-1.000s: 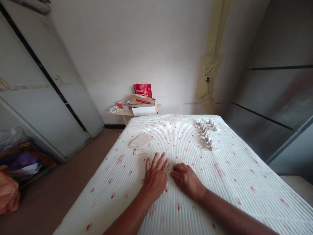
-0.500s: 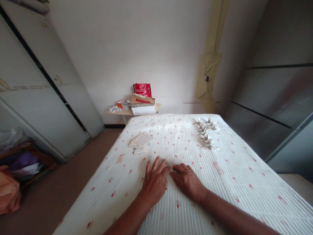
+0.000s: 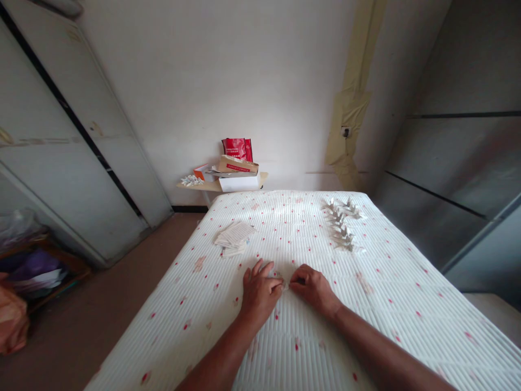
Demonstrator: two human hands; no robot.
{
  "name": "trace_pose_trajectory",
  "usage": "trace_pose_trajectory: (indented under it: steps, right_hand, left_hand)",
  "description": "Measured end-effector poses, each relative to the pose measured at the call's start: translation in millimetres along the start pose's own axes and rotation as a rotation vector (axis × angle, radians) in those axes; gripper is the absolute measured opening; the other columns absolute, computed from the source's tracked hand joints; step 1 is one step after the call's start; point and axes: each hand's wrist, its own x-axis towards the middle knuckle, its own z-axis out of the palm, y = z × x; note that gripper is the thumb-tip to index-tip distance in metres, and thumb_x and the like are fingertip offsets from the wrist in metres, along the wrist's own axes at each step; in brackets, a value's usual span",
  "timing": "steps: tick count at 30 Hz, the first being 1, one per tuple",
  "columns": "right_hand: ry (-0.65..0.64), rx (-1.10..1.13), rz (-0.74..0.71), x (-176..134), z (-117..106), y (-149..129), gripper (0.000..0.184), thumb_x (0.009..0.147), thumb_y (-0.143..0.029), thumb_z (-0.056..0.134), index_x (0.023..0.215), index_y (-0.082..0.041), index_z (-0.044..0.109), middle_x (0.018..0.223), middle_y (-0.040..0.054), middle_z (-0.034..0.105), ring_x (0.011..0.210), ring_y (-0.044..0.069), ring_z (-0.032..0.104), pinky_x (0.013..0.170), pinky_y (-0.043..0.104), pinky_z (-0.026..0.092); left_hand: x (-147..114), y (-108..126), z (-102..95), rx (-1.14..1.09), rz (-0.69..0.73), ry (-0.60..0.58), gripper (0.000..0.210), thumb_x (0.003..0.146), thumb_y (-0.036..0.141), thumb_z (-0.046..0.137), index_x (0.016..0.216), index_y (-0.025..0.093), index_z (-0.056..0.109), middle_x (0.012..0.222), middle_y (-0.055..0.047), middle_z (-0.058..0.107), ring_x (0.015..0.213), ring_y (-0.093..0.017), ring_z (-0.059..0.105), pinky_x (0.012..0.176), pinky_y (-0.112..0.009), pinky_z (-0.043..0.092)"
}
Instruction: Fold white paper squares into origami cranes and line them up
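A small piece of folded paper (image 3: 285, 285) shows between my two hands, low over the quilted bed cover; its shape is mostly hidden by my fingers. My left hand (image 3: 261, 288) pinches its left side between thumb and forefinger, the other fingers raised and spread. On the opposite side, my right hand (image 3: 312, 288) has its fingers curled in a pinch at the paper's edge. Beyond my left hand lies a loose stack of printed paper sheets (image 3: 235, 236). Several folded paper cranes (image 3: 342, 222) stand in a cluster farther off to the right.
The ribbed, spotted cover (image 3: 301, 347) spreads over the bed. Past its far edge a small table (image 3: 211, 186) carries a white box (image 3: 240, 182), a red bag (image 3: 236, 148) and a pile of small white pieces (image 3: 192, 180). Grey cabinets (image 3: 456, 157) stand at the right.
My right hand has lifted slightly and its fingers have curled into a pinch. The left hand's fingers have bent, and the small paper now shows between the hands.
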Motion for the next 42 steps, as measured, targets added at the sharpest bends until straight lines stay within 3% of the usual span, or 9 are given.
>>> trace_pose_trajectory:
  steps: [6, 20, 27, 31, 36, 42]
  right_hand:
    - [-0.058, -0.18, 0.109, 7, 3, -12, 0.006, 0.073, -0.025, 0.062, 0.072, -0.02, 0.065, 0.081, -0.0001, 0.06, 0.069, 0.011, 0.058, 0.058, 0.021, 0.036]
    - [-0.09, -0.238, 0.191, 12, 2, -15, 0.012, 0.068, -0.015, 0.057, 0.071, -0.021, 0.067, 0.08, 0.0018, 0.063, 0.068, 0.013, 0.058, 0.055, 0.022, 0.033]
    - [-0.075, -0.071, 0.125, 11, -3, -4, 0.011, 0.071, -0.019, 0.056, 0.076, -0.021, 0.066, 0.083, 0.0007, 0.064, 0.073, 0.013, 0.058, 0.062, 0.021, 0.039]
    - [-0.061, 0.01, 0.133, 8, -4, -2, 0.009, 0.071, -0.024, 0.058, 0.077, -0.02, 0.064, 0.081, 0.0006, 0.063, 0.072, 0.013, 0.058, 0.065, 0.022, 0.04]
    - [-0.058, 0.053, 0.087, 4, -5, 1, 0.021, 0.064, -0.012, 0.056, 0.082, -0.02, 0.063, 0.086, 0.0009, 0.063, 0.077, 0.014, 0.058, 0.069, 0.023, 0.041]
    - [-0.051, 0.161, 0.004, 0, -6, 10, 0.03, 0.061, -0.003, 0.047, 0.08, -0.019, 0.062, 0.082, -0.0005, 0.061, 0.069, 0.011, 0.055, 0.064, 0.021, 0.041]
  left_hand:
    - [1, 6, -1.5, 0.004, -0.082, 0.022, 0.013, 0.075, 0.028, 0.062, 0.083, 0.034, 0.071, 0.126, 0.001, 0.055, 0.126, -0.027, 0.035, 0.099, -0.053, 0.027]
    - [1, 5, 3.0, -0.003, -0.151, -0.005, 0.017, 0.072, 0.024, 0.064, 0.086, 0.033, 0.069, 0.131, 0.002, 0.05, 0.126, -0.028, 0.036, 0.101, -0.053, 0.026]
    - [-6, 1, 9.3, -0.068, -0.113, 0.129, 0.034, 0.069, 0.011, 0.056, 0.095, 0.03, 0.065, 0.125, 0.002, 0.054, 0.125, -0.023, 0.037, 0.104, -0.049, 0.025]
    - [-8, 2, 6.5, -0.096, -0.133, 0.226, 0.029, 0.065, 0.009, 0.052, 0.088, 0.024, 0.063, 0.113, -0.001, 0.06, 0.118, -0.021, 0.044, 0.103, -0.04, 0.031]
    - [-10, 5, 4.0, -0.111, -0.11, 0.235, 0.026, 0.063, 0.012, 0.053, 0.084, 0.023, 0.06, 0.113, -0.001, 0.059, 0.118, -0.022, 0.043, 0.103, -0.042, 0.03]
    - [-10, 5, 3.9, -0.11, -0.095, 0.236, 0.022, 0.064, 0.011, 0.052, 0.08, 0.023, 0.06, 0.108, -0.001, 0.061, 0.115, -0.022, 0.045, 0.1, -0.04, 0.032]
